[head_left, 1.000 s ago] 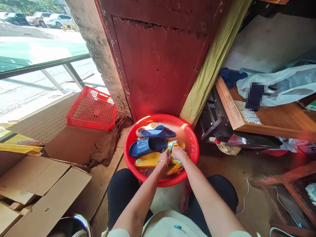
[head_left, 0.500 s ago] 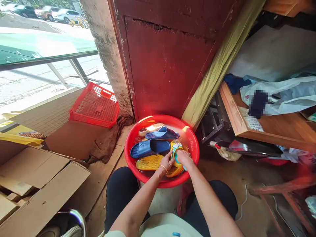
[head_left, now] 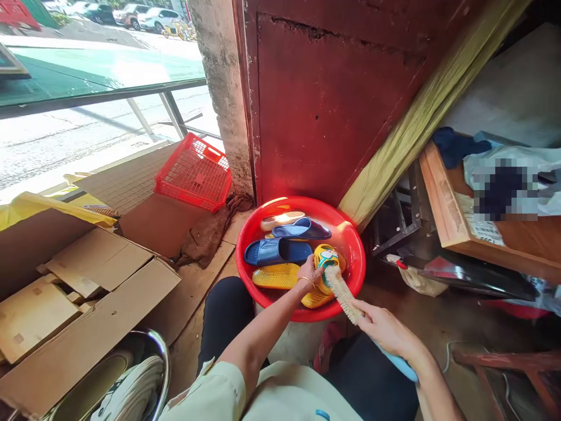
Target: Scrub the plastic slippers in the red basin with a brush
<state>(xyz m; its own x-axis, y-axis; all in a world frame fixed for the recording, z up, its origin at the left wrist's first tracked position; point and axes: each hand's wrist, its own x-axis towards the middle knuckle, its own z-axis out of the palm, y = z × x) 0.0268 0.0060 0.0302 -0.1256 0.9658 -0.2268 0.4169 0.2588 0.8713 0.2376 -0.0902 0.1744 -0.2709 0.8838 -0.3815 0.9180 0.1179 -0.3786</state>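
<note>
A red basin (head_left: 359,266) in front of me holds water and several sandals. My left hand (head_left: 310,272) grips a small yellow sandal (head_left: 325,255) with a blue-green inside, at the basin's right part. My right hand (head_left: 385,330), over the basin's near right edge, is closed around a brush (head_left: 344,295) with pale bristles and a light blue handle. The brush's far end touches the opening of the small sandal. Two blue slippers, the nearer one (head_left: 276,251) and the farther one (head_left: 302,228), lie left of it, with a yellow sole (head_left: 275,275) below them.
Behind the basin stands a dark red door (head_left: 315,117). A red crate (head_left: 195,172) and cardboard boxes (head_left: 109,310) are at the left. On the right are a wooden drawer (head_left: 504,245) with cloth and bags, and a reddish wooden frame (head_left: 504,359).
My right hand has come back out of the small sandal toward me, and the brush now shows. My left hand stays on the sandal. The view has shifted, so the surroundings sit farther right.
</note>
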